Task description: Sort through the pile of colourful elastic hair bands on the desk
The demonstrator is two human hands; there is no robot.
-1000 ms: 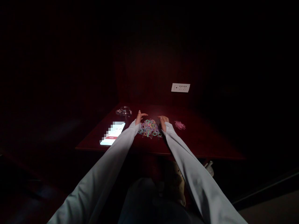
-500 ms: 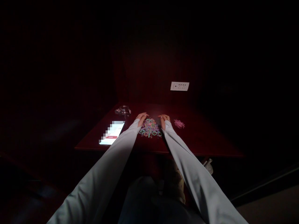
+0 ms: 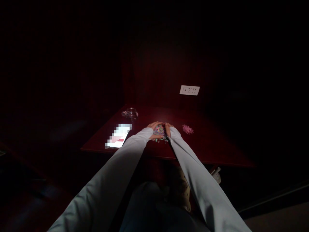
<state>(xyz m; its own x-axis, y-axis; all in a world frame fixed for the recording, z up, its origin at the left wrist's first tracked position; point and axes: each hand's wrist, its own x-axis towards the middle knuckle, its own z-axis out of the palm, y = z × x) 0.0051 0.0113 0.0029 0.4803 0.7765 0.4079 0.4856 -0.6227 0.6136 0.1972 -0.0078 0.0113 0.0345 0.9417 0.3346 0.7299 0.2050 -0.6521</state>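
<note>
A pile of small pastel elastic hair ties point(image 3: 159, 130) lies on the dark red table between my two hands. My left hand point(image 3: 153, 125) curves around the pile's left side, its fingers along the far edge and its thumb stretched across the near side. At the right side my right hand point(image 3: 168, 127) touches the pile, fingers extended and bent inward. Both hands are open and cup the heap without gripping it. A few hair ties stick out below the left thumb. To the right of my right hand is a separate small heap of thin pink pieces point(image 3: 187, 129).
A lit phone point(image 3: 119, 137) lies at the left on the table point(image 3: 205, 145). Behind it stands a clear round container point(image 3: 131, 111) with pinkish parts beside it. A white socket panel point(image 3: 189, 90) is on the back wall. The surroundings are very dark.
My left hand has moved right and lowered around the pile, its thumb now on the near side. My hands are closer together and the hair ties are gathered more tightly. The view shifted slightly.
</note>
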